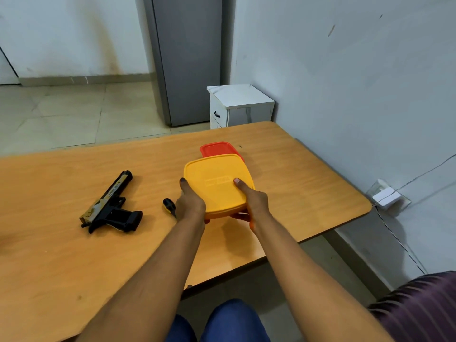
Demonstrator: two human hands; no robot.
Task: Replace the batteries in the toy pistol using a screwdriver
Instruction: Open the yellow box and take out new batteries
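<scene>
A black and tan toy pistol [111, 204] lies on its side on the wooden table [61, 255], left of my hands. A short screwdriver [169, 206] with a black and yellow handle lies just left of my left hand [191, 202]. Both hands grip a yellow lidded plastic box [217, 183], left hand on its left edge, my right hand [251, 201] on its near right corner with fingers under it. The box appears lifted slightly. No batteries are visible.
A red lidded box [217, 147] sits right behind the yellow one. The table's right edge runs close to a white wall with a plugged charger [385, 196]. A small white cabinet [240, 106] stands beyond the far edge. A purple cushion [424, 307] is at lower right.
</scene>
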